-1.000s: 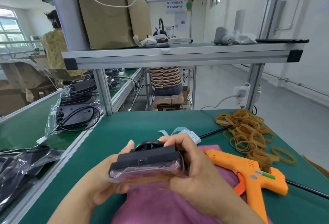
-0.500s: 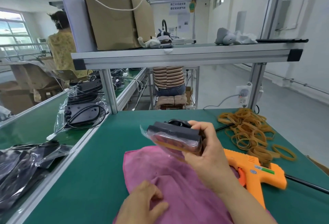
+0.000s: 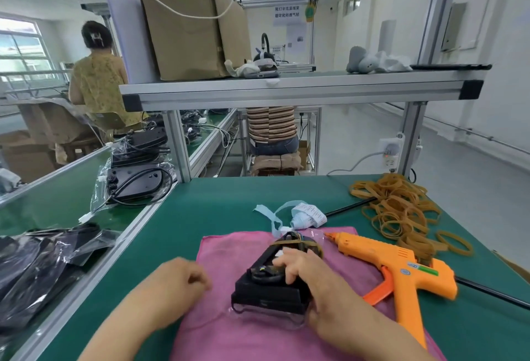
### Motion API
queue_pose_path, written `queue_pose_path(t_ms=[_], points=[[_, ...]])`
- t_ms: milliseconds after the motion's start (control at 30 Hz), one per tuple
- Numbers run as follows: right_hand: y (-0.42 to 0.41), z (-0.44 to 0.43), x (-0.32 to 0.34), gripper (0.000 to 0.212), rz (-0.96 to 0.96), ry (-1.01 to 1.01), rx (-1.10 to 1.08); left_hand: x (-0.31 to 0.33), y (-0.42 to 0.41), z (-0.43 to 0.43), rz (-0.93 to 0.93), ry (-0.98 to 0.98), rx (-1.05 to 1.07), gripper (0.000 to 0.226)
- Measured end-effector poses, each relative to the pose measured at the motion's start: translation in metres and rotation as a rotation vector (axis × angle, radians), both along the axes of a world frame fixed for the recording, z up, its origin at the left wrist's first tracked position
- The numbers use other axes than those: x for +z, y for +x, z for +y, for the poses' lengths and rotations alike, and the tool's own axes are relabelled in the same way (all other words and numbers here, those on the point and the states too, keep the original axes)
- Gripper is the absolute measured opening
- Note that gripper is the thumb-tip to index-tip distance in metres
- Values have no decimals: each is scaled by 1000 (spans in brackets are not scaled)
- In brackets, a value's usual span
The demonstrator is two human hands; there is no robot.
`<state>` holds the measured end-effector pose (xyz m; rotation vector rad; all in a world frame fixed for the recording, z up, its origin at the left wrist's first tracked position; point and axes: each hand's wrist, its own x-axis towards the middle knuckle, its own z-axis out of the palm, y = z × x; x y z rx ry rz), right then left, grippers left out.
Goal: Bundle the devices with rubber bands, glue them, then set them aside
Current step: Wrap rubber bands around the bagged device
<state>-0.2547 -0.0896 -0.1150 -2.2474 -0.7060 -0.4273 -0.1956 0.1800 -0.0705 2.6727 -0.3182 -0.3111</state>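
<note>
Head view. The device [image 3: 269, 289] lay on the cloth [image 3: 229, 246], near its middle. One band [image 3: 288, 241] was round the device's far end. Our right hand [image 3: 312, 283] gripped it from above, fingers curled over the top and thumb at the near side. Our left hand [image 3: 183, 280] sat at the cloth's left edge, fingers loosely curled and holding nothing; it was blurred. The gun [image 3: 401, 266] lay partly on the cloth's right side, its nozzle toward the far right corner. The loose bands [image 3: 401, 211] were piled beyond that corner.

We judged banding done and gluing next. To do it well, we thought the left hand should pin the device flat on the cloth. That would free the right hand for the gun. Fingers should stay off the glue spot.
</note>
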Motion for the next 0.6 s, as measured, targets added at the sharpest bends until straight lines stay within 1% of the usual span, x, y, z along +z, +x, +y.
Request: queue_pose_path(t_ms=[67,133,167,233,267,300,367,400,433,467,500,533,567,600], points=[[-8,-6,3,44,86,-79,31,-4,5,-11,-142,-120,42,19],[-16,-10,6,42,184,-194,29,-10,7,-31,-217,-207,6,18],[-19,-13,7,40,219,-211,18,-15,7,-43,-231,-249,-17,18],[-22,-15,9,38,269,-161,-17,-23,8,-65,-215,-377,-38,15],[-23,-15,11,38,269,-113,-72,-27,9,-74,-190,-462,-34,14],[-25,-17,13,38,242,-63,-176,-31,10,-81,-164,-542,-23,13],[-28,-31,13,33,143,44,-504,-39,15,-90,-101,-661,13,14],[-31,-42,15,29,116,88,-685,-43,17,-92,-69,-692,32,14],[-35,-55,14,25,134,92,-849,-46,19,-93,-40,-704,47,14],[-39,-70,11,25,194,42,-988,-48,19,-94,-15,-711,57,14],[-41,-83,7,31,291,-36,-1094,-51,19,-94,3,-721,65,14],[-44,-93,0,41,394,-109,-1150,-53,19,-95,19,-744,77,14],[-46,-100,-5,48,484,-141,-1165,-55,17,-95,46,-780,92,13],[-47,-102,-9,53,554,-129,-1155,-57,16,-95,79,-813,103,14]])
